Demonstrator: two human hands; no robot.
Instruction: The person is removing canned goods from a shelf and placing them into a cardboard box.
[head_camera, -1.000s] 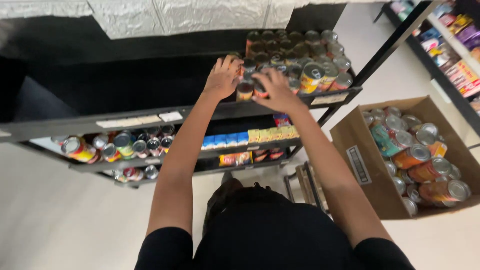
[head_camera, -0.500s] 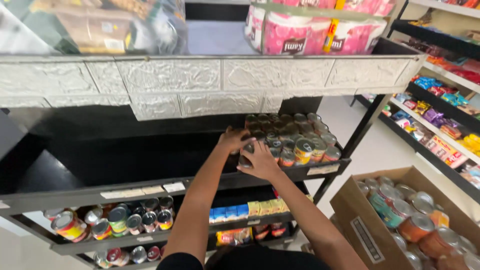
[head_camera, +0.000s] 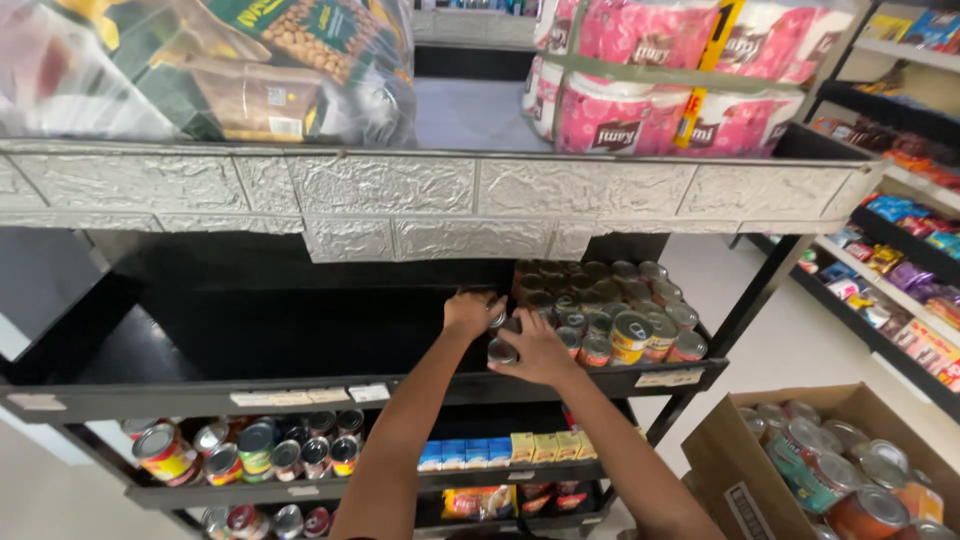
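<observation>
Both my arms reach onto a black middle shelf (head_camera: 200, 395). My left hand (head_camera: 468, 312) grips a small tin can (head_camera: 496, 317) at the left edge of a block of cans (head_camera: 610, 310). My right hand (head_camera: 535, 350) is closed on another small can (head_camera: 501, 352) just in front of it, its silver lid facing me. The block of cans fills the right end of that shelf, several rows deep, with red and yellow labels at the front.
An open cardboard box (head_camera: 740, 470) of cans stands at lower right. Lower shelves hold more cans (head_camera: 250, 450) and small blue and yellow boxes (head_camera: 500, 450). Above, a silver-covered shelf carries bagged snacks (head_camera: 220, 70) and pink paper-roll packs (head_camera: 690, 80). Another stocked shelf (head_camera: 900, 250) is at right.
My view has tilted upward, revealing the top shelf. Both hands stay at the left edge of the cans, each now on a separate can.
</observation>
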